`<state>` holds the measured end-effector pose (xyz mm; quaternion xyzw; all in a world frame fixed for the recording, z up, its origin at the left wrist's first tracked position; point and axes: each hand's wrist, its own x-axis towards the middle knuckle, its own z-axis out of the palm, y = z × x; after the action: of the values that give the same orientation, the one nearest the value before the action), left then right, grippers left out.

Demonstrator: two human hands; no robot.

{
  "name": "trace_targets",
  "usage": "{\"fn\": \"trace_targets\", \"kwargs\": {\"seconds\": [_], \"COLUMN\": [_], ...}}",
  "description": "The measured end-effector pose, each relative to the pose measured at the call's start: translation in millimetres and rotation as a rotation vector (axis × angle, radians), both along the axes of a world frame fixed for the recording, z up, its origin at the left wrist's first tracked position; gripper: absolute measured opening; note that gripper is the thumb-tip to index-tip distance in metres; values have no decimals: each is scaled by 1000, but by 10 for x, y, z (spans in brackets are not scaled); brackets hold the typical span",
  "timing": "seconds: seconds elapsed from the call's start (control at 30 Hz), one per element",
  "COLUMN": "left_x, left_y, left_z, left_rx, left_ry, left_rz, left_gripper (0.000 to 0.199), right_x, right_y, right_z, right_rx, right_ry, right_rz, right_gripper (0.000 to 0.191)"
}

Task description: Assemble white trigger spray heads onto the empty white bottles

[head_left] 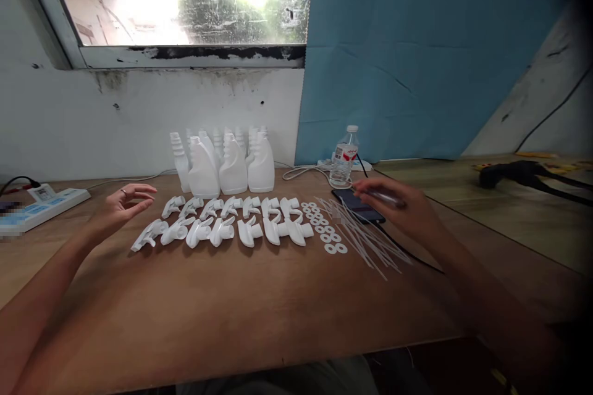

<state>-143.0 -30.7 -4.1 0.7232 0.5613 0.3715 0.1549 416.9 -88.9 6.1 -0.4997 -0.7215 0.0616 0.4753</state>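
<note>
White trigger heads (221,233) — left hand (124,205) just beside.

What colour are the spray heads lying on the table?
The spray heads are white, seen in the head view.

Left hand (127,203) was bare apart from a thin, dark-looking ring (123,193) on one finger (its finish too small to resolve). Right hand (410,207) was likewise bare, and both forearms (55,284) showed uncovered. Dark greyish cloth (301,381) covered the lap at the lower edge.
</note>
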Motion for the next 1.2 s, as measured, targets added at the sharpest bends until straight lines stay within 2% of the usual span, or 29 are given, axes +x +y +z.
{"fn": "trace_targets", "kwargs": {"seconds": [0.07,0.13,0.2,0.27,0.4,0.47,0.57,0.67,0.77,0.93,1.07,1.2], "left_x": [216,441,656,862,1285,1502,1808,2059,2232,2347,2340,2326], "left_y": [-62,-143,-227,-321,-582,-733,-907,-965,-937,-885,-875,-861], "left_z": [67,103,84,8,-205,-286,-354,-395,-444,-526,-568,-599], "left_rx": [156,267,327,338,321,333,349,377,414,461,475,511], "left_ry": [22,108,203,275,372,374,418,523,588,583,558,565], "left_rz": [-57,-134,-202,-293,-623,-813,-1000,-1118,-1169,-1178,-1162,-1147], "left_gripper": [44,32,25,21,21,21,19,21,20,18,19,20], "right_x": [59,60,16,-42,-118,-139,-176,-224,-263,-370,-683,-1100], "right_y": [409,810,1159,1440,1804,1901,1966,1957,1853,1387,823,295], "right_z": [67,82,63,22,-83,-124,-139,-76,47,185,87,-168], "right_rx": [-150,-212,-277,-339,-485,-540,-579,-571,-502,-383,-258,-43], "right_ry": [-295,-424,-547,-642,-751,-775,-804,-845,-865,-879,-922,-1067], "right_rz": [-56,-38,-7,-13,-52,-62,-72,-75,-45,46,216,238], "right_gripper": [27,21,12,11,25,32,34,31,26,24,34,37]}}
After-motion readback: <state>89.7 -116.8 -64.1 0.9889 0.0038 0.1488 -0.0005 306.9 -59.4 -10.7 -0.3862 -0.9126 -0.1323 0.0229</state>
